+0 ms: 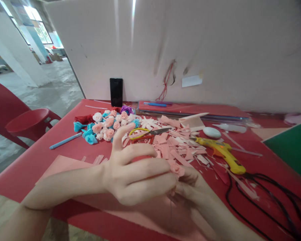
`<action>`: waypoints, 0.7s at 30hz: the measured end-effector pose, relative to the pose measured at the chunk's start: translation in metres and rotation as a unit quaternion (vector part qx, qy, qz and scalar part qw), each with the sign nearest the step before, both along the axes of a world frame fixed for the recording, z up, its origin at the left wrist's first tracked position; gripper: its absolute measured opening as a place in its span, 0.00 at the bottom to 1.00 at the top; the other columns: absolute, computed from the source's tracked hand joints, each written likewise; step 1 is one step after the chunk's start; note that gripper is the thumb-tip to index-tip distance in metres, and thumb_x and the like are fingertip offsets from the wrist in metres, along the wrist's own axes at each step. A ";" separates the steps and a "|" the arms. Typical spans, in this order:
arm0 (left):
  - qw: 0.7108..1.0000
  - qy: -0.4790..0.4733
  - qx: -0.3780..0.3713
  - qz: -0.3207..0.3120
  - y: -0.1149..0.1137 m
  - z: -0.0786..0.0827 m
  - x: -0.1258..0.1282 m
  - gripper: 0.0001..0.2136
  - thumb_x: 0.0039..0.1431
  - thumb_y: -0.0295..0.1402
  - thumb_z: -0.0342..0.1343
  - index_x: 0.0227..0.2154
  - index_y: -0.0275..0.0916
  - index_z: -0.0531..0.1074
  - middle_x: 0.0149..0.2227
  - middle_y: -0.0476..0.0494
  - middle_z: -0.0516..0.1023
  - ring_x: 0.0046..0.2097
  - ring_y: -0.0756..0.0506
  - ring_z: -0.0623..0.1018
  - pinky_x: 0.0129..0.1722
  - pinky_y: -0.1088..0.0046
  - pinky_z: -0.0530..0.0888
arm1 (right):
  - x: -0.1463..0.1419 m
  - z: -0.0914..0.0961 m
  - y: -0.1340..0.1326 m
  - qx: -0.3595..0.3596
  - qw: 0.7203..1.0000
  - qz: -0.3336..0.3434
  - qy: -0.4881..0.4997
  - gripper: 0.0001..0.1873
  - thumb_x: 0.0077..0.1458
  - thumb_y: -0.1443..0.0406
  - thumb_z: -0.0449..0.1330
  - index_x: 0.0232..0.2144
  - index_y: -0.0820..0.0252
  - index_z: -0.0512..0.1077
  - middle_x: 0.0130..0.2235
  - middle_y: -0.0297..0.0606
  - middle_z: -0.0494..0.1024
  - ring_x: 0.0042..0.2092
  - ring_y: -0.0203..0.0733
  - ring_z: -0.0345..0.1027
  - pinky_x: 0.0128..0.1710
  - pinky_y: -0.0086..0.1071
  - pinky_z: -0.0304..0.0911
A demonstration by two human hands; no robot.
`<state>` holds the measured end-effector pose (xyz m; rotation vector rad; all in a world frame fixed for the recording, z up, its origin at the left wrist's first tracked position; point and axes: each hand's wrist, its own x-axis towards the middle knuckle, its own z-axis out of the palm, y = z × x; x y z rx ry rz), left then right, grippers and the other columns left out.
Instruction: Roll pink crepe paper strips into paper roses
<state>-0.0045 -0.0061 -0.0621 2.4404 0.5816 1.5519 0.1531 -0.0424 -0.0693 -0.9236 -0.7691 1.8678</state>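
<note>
My left hand (137, 172) is in the middle of the view, fingers curled and pressed around a small pink paper rose (177, 168). My right hand (193, 187) lies mostly behind it, fingers pinched on the same rose from below. Both hands hover over a pink paper sheet (62, 164) on the red table (40, 157). Beyond the hands lie pink paper scraps (173, 144) and yellow-handled scissors (147, 132).
A pile of finished pink, white and blue paper roses (106, 127) sits at the back left, a blue pen (65, 140) beside it. A yellow glue gun (223, 150) with black cable (261, 197) lies right. A black phone (116, 92) leans on the wall. Red chair (27, 122) left.
</note>
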 end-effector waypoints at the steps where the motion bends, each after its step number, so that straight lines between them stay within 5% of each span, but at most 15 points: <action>1: 0.994 0.030 0.108 0.002 0.003 0.006 -0.003 0.04 0.56 0.32 0.53 0.29 0.49 0.70 0.31 0.57 0.77 0.36 0.50 0.73 0.56 0.54 0.63 | 0.000 0.002 0.000 0.002 1.000 -0.003 -0.004 0.11 0.29 0.62 0.74 0.17 0.56 0.76 0.19 0.31 0.75 0.21 0.27 0.60 0.22 0.21 0.56; 3: 0.979 0.026 0.200 0.027 0.007 0.018 -0.009 0.06 0.55 0.28 0.53 0.26 0.47 0.70 0.30 0.57 0.77 0.33 0.50 0.72 0.57 0.54 0.62 | -0.001 0.003 0.000 0.021 1.000 -0.001 -0.008 0.11 0.29 0.60 0.73 0.17 0.56 0.76 0.18 0.30 0.73 0.21 0.28 0.59 0.21 0.21 0.56; 9: 0.990 0.049 0.123 0.052 0.009 0.030 -0.006 0.09 0.49 0.24 0.56 0.28 0.47 0.68 0.27 0.55 0.76 0.32 0.47 0.72 0.53 0.52 0.63 | 0.003 0.007 -0.001 0.198 0.974 0.018 -0.112 0.07 0.44 0.63 0.67 0.17 0.54 0.75 0.19 0.28 0.70 0.22 0.30 0.58 0.21 0.23 0.58; 12: 0.998 0.036 0.038 0.032 0.009 0.028 -0.001 0.09 0.49 0.21 0.53 0.31 0.42 0.66 0.30 0.48 0.76 0.34 0.47 0.73 0.46 0.58 0.68 | 0.008 0.013 -0.004 0.339 0.903 -0.059 -0.256 0.09 0.47 0.69 0.63 0.23 0.47 0.77 0.25 0.29 0.76 0.27 0.37 0.68 0.26 0.27 0.64; 17: 0.979 0.035 -0.145 -0.137 0.009 0.026 0.002 0.06 0.49 0.19 0.55 0.28 0.35 0.67 0.29 0.44 0.74 0.34 0.49 0.73 0.38 0.70 0.71 | 0.020 0.014 -0.011 0.484 0.768 -0.160 -0.387 0.18 0.50 0.72 0.60 0.35 0.38 0.76 0.30 0.28 0.79 0.29 0.39 0.71 0.31 0.31 0.67; 19: 0.972 0.012 -0.160 -0.174 0.007 0.024 0.003 0.05 0.49 0.19 0.56 0.29 0.33 0.68 0.30 0.42 0.74 0.35 0.49 0.73 0.39 0.71 0.72 | 0.023 0.011 -0.011 0.486 0.753 -0.174 -0.409 0.17 0.50 0.71 0.61 0.35 0.38 0.76 0.30 0.28 0.79 0.29 0.40 0.71 0.31 0.32 0.68; 21: 0.970 -0.016 -0.160 -0.184 0.006 0.021 0.005 0.03 0.51 0.21 0.57 0.30 0.32 0.70 0.31 0.41 0.75 0.35 0.49 0.74 0.39 0.71 0.72 | 0.023 0.010 -0.010 0.472 0.767 -0.188 -0.390 0.18 0.49 0.71 0.62 0.35 0.37 0.76 0.29 0.28 0.79 0.29 0.41 0.71 0.30 0.33 0.68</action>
